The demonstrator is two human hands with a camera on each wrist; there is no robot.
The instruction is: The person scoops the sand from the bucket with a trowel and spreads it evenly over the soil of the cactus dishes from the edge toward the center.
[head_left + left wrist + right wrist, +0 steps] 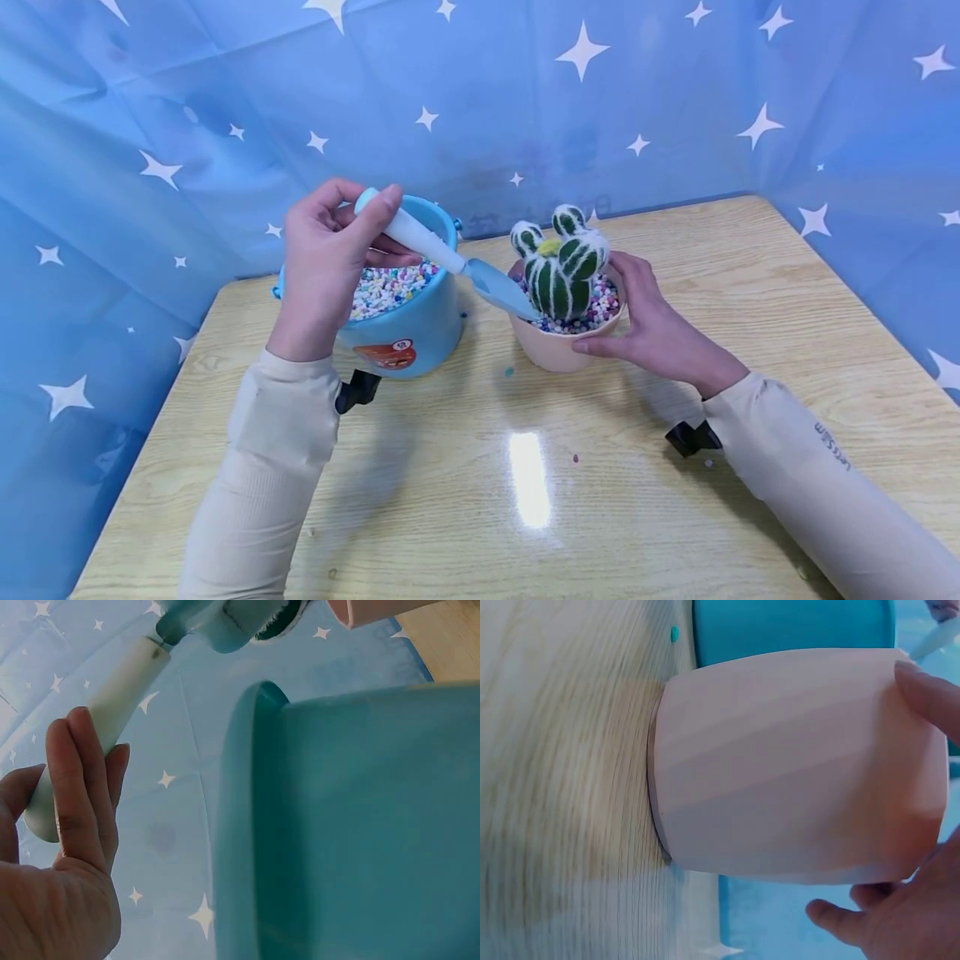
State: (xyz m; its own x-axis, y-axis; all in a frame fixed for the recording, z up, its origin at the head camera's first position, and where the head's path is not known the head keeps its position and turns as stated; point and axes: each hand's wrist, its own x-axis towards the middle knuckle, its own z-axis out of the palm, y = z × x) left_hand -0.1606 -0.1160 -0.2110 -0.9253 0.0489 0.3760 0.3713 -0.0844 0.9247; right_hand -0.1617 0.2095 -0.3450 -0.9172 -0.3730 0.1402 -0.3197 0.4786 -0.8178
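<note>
In the head view my left hand (326, 250) holds a small shovel (431, 242) by its pale handle, thumb on one side and fingers on the other. The blue scoop slopes down to the right, its tip at the rim of a pink pot (555, 354). A plush green cactus (558, 283) with white fuzzy stripes stands in the pot among colourful pebbles (603, 304). My right hand (656, 325) grips the pot's right side, thumb in front near the rim and fingers behind. In the right wrist view the pot's base sits on the wooden table.
A blue bucket (431, 333) of multicoloured pebbles (390, 292) stands left of the pot, below my left hand. Several stray pebbles lie on the wooden table (450, 500). Blue star-patterned cloth (480, 100) hangs behind and at both sides.
</note>
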